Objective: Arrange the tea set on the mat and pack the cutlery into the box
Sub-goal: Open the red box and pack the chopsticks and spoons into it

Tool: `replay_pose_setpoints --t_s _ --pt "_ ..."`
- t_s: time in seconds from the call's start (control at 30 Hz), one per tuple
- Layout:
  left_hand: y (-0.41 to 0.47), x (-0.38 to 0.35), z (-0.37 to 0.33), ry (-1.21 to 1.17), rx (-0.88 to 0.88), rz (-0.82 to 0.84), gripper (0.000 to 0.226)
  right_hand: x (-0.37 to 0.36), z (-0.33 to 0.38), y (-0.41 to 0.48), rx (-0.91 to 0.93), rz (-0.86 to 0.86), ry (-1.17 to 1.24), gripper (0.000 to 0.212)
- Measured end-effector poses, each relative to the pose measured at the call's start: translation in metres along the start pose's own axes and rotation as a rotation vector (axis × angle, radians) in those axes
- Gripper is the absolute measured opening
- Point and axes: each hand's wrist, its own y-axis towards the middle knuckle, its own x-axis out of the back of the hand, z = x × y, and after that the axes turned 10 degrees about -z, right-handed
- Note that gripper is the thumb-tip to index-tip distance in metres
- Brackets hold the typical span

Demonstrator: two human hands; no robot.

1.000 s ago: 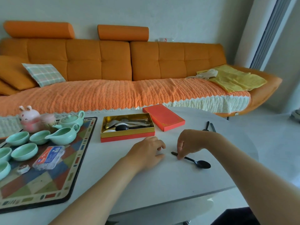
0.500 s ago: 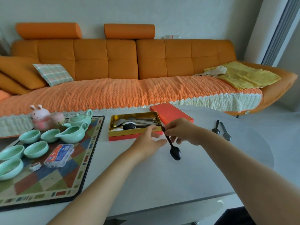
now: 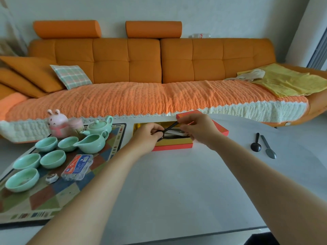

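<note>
Five cups (image 3: 52, 159), one teapot (image 3: 100, 125), one held spoon (image 3: 169, 129), two loose utensils (image 3: 255, 146).

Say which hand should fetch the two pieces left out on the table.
Right. The loose black spoon and grey utensil lie beyond the right hand, right of the box; the left hand is farther off.

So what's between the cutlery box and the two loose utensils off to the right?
Head view: the red lid's corner beside the box, and the right forearm reaching across above it; otherwise bare table up to the black spoon and grey utensil.
</note>
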Motion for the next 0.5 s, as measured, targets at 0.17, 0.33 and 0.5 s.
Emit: replay_pose_setpoints --t_s 0.17,0.33,0.5 --pt "0.017 0.012 0.015 0.077 0.005 0.039 0.014 -0.018 -0.012 0.010 0.478 -0.098 -0.543 0.021" --pt "0.025 0.021 0.027 0.086 -0.022 0.083 0.020 -0.033 -0.008 0.014 0.510 0.065 -0.476 0.013" --pt "0.031 0.019 0.043 0.143 -0.085 -0.004 0.017 -0.042 -0.014 0.017 0.432 0.139 -0.495 0.013"
